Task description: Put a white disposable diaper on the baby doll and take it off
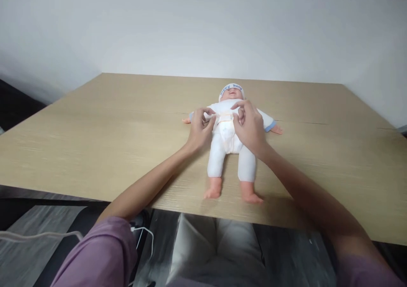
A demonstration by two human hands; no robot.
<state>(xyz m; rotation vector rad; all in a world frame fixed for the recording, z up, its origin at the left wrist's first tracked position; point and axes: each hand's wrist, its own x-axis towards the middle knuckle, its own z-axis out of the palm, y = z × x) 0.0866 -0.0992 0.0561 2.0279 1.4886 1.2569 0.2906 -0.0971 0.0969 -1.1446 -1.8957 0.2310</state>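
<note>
A baby doll (216, 160) in a white suit with blue cuffs and a white lettered hat lies on its back on the table, feet toward me. Around its hips is a white diaper (227, 135) with a pale orange edge at the waist. My left hand (201, 129) is at one side of the waistband, its thumb and fingers closed on the diaper's edge. At the other side, my right hand (249, 125) has its fingers curled and its thumb at the waistband, the index finger reaching over the doll's belly. The exact contact under the right fingers is partly hidden.
The wide wooden table (95, 143) reaches back to a plain pale wall (203, 28). A thin seam runs across its top. Below the front edge are my legs (219, 240), a white cable (41, 235) and a dark floor.
</note>
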